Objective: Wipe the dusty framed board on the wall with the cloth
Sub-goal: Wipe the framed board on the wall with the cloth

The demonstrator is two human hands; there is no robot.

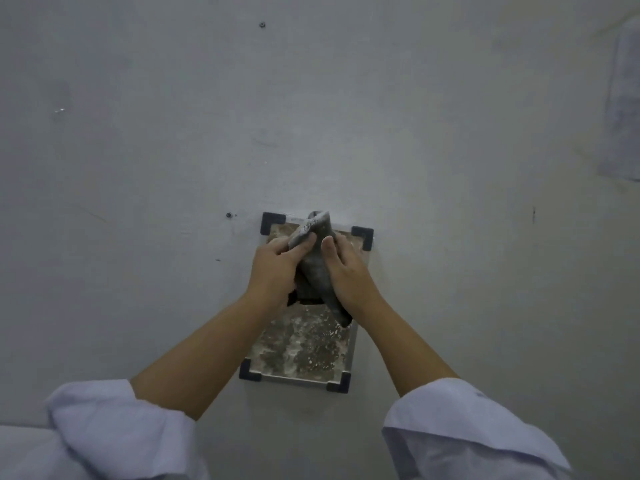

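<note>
Wall: a pale grey painted wall [346, 116] fills nearly the whole view, scuffed in places, with two small dark screw heads [262, 24] on its bare face, one high up and one just left of the board's top corner
Paper: a faded sheet [623, 109] is stuck to the wall at the far right edge, well apart from the board
Board: the framed board [304, 348] hangs low in the middle of the wall, a thin light frame with black corner pieces [250, 372]; its surface is mottled brown and white with dust
Cloth: a grey cloth [317, 258], bunched into a long twist, lies over the board's upper half, its top end reaching past the upper frame edge
Left hand: the left hand [277, 268] pinches the cloth's upper end with curled fingers and thumb
Right hand: the right hand [346, 268] wraps round the cloth's right side, thumb on top
Sleeves: pale rolled sleeves [114, 431] sit at the bottom corners, forearms bare
Open room: bare wall lies on every side of the board; the lower half of the board is uncovered between the forearms
</note>
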